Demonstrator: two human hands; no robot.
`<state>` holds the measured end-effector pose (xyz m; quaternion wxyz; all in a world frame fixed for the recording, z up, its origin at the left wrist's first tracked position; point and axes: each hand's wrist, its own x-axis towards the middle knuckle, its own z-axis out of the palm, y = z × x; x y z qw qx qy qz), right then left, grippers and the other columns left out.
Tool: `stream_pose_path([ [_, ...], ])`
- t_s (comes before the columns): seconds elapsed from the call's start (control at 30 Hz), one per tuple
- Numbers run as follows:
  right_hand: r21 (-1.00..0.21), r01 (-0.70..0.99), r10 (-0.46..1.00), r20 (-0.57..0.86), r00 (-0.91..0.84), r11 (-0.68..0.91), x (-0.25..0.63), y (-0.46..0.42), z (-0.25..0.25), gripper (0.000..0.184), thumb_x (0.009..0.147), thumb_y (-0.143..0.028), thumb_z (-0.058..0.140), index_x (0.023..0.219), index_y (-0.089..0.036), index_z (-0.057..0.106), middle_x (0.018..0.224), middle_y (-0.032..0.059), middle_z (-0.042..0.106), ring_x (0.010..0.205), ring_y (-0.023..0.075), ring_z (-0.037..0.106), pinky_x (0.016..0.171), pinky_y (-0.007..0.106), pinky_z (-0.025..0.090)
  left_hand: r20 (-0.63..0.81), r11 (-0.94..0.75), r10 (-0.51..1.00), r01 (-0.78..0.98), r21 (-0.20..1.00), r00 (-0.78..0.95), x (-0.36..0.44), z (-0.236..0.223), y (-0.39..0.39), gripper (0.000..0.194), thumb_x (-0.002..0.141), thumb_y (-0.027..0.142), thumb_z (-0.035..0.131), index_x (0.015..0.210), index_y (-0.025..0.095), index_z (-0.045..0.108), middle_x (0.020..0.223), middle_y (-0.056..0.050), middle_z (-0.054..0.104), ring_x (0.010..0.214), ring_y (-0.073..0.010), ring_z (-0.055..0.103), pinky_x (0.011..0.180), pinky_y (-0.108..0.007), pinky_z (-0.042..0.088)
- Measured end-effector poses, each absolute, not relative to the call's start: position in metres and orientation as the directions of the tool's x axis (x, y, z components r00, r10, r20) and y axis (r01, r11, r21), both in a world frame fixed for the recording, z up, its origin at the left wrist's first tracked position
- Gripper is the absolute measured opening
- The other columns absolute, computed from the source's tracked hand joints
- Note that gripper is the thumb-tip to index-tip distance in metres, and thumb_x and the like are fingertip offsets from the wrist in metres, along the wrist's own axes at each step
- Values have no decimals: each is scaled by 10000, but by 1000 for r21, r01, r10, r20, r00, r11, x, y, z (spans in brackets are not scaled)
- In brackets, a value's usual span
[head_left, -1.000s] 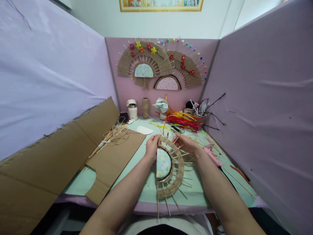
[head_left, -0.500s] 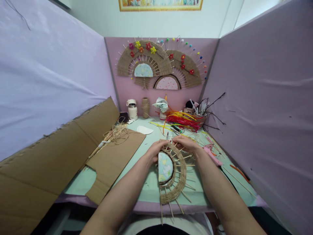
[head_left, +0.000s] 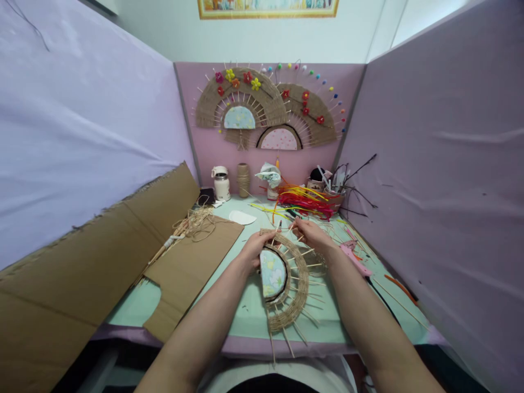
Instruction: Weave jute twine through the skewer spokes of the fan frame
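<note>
A half-round woven fan (head_left: 301,295) of jute twine and thin sticks stands on its side above the table. Its flat edge faces left, and a pale blue floral half-disc (head_left: 273,274) fills the middle. My left hand (head_left: 256,248) grips the fan's upper end, fingers partly hidden behind it. Off the upper rim, beside the stick ends, my right hand (head_left: 309,232) is closed in a pinch on what looks like a thin strand of twine; the strand itself barely shows. Loose coiled twine (head_left: 317,259) lies beneath the right wrist.
Cardboard (head_left: 196,262) covers the left side, with a stick bundle (head_left: 178,240) on it. Behind stand a white flask (head_left: 221,186), a twine spool (head_left: 243,181) and bright pipe cleaners (head_left: 309,202). A pink glue gun (head_left: 355,261) lies right. Finished fans (head_left: 241,82) hang on the back panel.
My right hand has drawn slightly up and away from the fan's upper end. The fan and my left hand have shifted a little to the left and up.
</note>
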<state>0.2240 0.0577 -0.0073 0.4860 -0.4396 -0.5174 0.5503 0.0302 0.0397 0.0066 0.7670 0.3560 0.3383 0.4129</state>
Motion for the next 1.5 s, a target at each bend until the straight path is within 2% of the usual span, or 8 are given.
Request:
stream_pose_path([
  [0.17,-965,-146,973,204,106,218,219,59,-2,428,662,-599,640,701,-175,590,503,-46,378,432,64,287,404,221,167,-225,407,862,-357,841,455,31,1,41,231,676,208,702,874,91,685,606,-48,629,508,-114,565,491,-212,432],
  [0.33,-940,-167,952,281,118,298,217,55,4,441,662,-614,628,683,-174,605,524,-21,437,467,78,350,422,226,242,-209,395,877,-402,826,432,29,0,45,187,671,202,708,823,96,682,621,-43,634,515,-108,563,508,-214,442],
  [0.6,-984,-122,991,135,-20,132,217,54,5,604,658,-755,488,681,-168,625,557,7,476,487,93,388,434,237,280,-178,393,891,-513,764,417,21,6,54,158,761,169,598,887,121,681,664,-47,653,546,-108,592,547,-214,472],
  [0.73,-990,-139,980,-7,-199,-35,215,45,10,656,687,-775,412,651,-156,627,537,11,472,492,97,419,461,237,320,-187,384,910,-584,715,371,21,8,53,168,731,144,624,891,124,673,681,-37,655,554,-98,597,561,-202,483],
  [0.87,-984,-139,962,-68,-263,-107,216,40,10,556,686,-698,524,667,-154,637,556,21,514,522,103,450,478,223,328,-173,397,905,-628,669,388,20,8,53,177,728,156,620,900,136,658,707,-40,668,617,-129,628,659,-266,521],
  [1.0,-976,-188,964,-59,-261,-110,219,43,6,438,677,-588,632,697,-151,650,596,18,544,568,101,475,546,221,368,-112,465,853,-646,605,509,18,8,51,109,731,137,580,833,151,615,881,-79,696,806,-198,663,819,-393,503],
  [1.23,-989,-132,962,-25,-271,-63,221,43,9,457,693,-594,605,759,-143,636,568,-11,482,476,67,351,449,212,265,-49,473,831,-655,589,555,14,13,50,83,732,162,562,815,159,569,1050,-121,671,1011,-255,623,894,-430,460],
  [1.5,-990,32,990,139,6,139,228,50,6,497,686,-662,559,734,-169,595,483,-54,338,405,60,235,390,236,126,-49,402,883,-699,591,466,5,17,56,46,738,174,551,780,159,562,1086,-122,660,1070,-251,593,933,-408,443],
])
